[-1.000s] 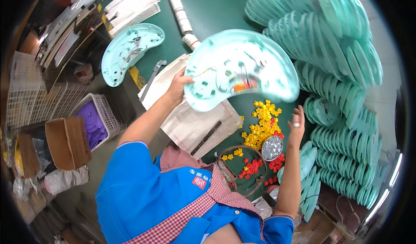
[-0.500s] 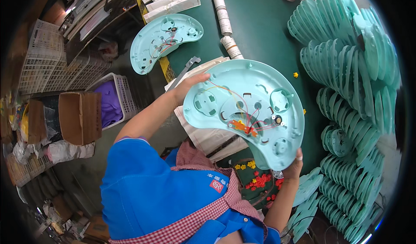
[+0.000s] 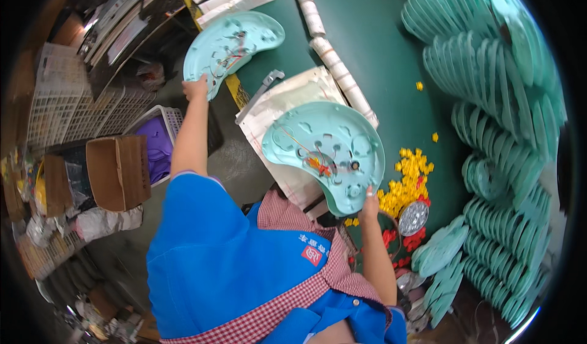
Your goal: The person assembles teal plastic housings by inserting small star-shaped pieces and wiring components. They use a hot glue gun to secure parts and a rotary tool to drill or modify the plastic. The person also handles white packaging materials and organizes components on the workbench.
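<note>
A turquoise curved plastic shell point(image 3: 287, 139) with thin wires and an orange part inside lies over white padding point(image 3: 324, 81) in front of me. My right hand point(image 3: 369, 208) holds its lower right end, thumb on top of the rim. Stretched out to the far left, my left hand point(image 3: 195, 88) is closed on the near edge of a second turquoise shell point(image 3: 205, 47), which also has wires and small parts in its hollow. The fingers under both rims are hidden.
Stacks of turquoise shells point(image 3: 471, 69) line the right side. Yellow star-shaped pieces point(image 3: 406, 179), red pieces point(image 3: 416, 239) and a round silvery dish point(image 3: 414, 217) lie right of my hand. White rolls point(image 3: 342, 78) run along the green table; a grey metal bar point(image 3: 260, 94) lies at its left edge.
The near shell has come down onto the padding, uncovering the yellow pieces and silvery dish. My left hand has let go of it and moved far left to the other shell.
</note>
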A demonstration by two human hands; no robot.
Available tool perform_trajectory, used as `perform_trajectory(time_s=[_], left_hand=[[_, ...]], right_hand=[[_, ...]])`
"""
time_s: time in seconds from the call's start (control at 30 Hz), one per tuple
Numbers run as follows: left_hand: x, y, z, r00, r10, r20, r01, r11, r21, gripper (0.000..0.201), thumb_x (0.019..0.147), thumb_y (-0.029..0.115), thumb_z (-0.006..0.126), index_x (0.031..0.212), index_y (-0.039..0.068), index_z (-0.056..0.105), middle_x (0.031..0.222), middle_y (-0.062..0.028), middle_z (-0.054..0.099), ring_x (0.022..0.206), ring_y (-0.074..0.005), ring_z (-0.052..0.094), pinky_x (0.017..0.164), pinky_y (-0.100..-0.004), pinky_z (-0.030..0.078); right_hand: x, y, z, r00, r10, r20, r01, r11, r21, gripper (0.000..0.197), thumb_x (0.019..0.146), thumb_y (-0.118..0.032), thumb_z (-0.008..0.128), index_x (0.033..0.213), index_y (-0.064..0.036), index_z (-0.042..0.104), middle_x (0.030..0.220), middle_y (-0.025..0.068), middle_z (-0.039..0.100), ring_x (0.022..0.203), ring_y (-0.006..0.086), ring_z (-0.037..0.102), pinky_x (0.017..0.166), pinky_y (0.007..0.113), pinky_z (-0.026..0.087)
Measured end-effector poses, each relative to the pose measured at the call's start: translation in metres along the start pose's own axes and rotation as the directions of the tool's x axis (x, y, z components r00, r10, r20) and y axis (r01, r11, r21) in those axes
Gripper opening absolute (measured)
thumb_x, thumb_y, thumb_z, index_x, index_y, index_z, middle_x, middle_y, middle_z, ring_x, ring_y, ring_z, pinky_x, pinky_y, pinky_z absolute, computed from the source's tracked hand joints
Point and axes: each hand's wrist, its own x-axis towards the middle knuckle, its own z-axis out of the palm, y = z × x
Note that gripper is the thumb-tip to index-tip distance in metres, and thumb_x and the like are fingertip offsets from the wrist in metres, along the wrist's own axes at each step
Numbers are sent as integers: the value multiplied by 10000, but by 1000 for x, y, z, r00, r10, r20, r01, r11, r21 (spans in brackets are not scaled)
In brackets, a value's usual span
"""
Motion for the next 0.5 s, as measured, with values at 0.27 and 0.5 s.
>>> perform_trajectory(time_s=[0.27, 0.5], left_hand=[[-95, 13, -61, 863, 504, 33, -278, 530, -801, 311, 927, 14, 474, 1225, -45, 540, 1039, -133, 661, 883, -178, 638, 737, -279, 503], [-245, 82, -102, 221, 896, 384, -464, 443, -767, 297, 885, 42, 576, 1174, -12, 614, 1025, -51, 666, 888, -93, 596, 804, -236, 467]], right_hand=[[-16, -7, 0, 991, 72, 112, -84, 990, 111, 509, 943, -285, 516, 1348, -7, 383, 1315, 134, 499, 1176, 284, 516, 999, 422, 416], [-22, -8, -38, 873, -354, 334, 373, 928, 7, 455, 969, -306, 450, 1327, -26, 424, 1244, 130, 547, 1077, 236, 578, 923, 389, 484]])
